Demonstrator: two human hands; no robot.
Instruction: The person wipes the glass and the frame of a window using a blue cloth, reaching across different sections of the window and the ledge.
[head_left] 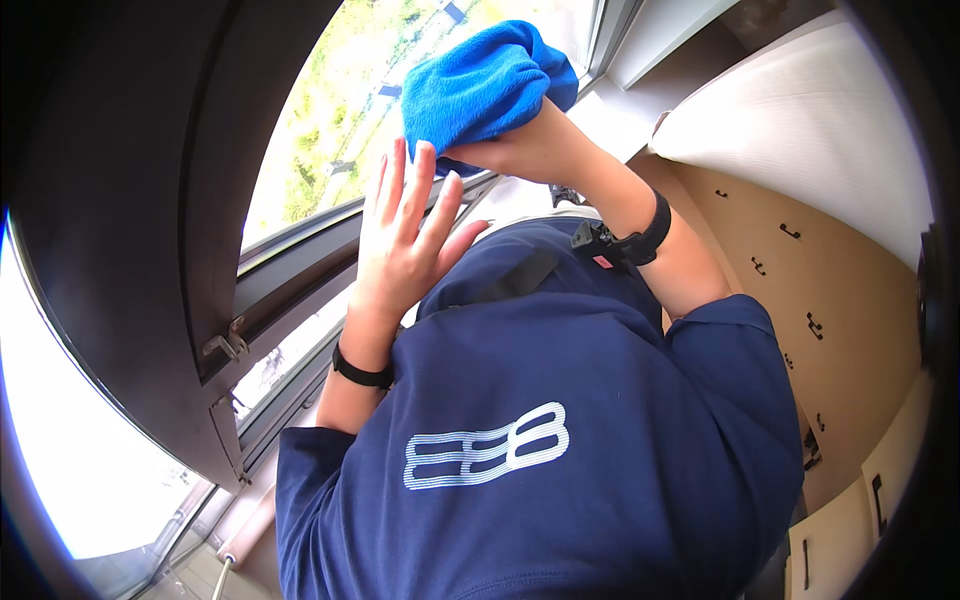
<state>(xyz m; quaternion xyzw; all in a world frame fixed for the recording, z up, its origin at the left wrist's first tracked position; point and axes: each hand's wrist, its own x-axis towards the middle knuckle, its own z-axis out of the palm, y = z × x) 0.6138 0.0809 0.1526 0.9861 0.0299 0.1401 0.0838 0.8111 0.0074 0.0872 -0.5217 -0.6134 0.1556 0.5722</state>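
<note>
A fluffy bright-blue cleaning cloth (480, 85) is bunched up in front of the window glass (330, 130). My right hand (515, 150) grips it from below, and its folds cover most of my fingers. Just left of the cloth my left hand (405, 225) is raised with its fingers stretched and spread, holding nothing. The left fingertips are close to the cloth's lower edge; whether they touch it I cannot tell. Black bands circle both forearms, and a small black device (597, 243) sits on the right one.
A dark window frame (140, 200) curves along the left, with a metal latch (228, 340) on it. Off-white fabric (800, 110) hangs at the upper right. Below it is a tan surface (760, 210) with several black marks. Pale drawer fronts (840, 540) with black handles stand at the lower right.
</note>
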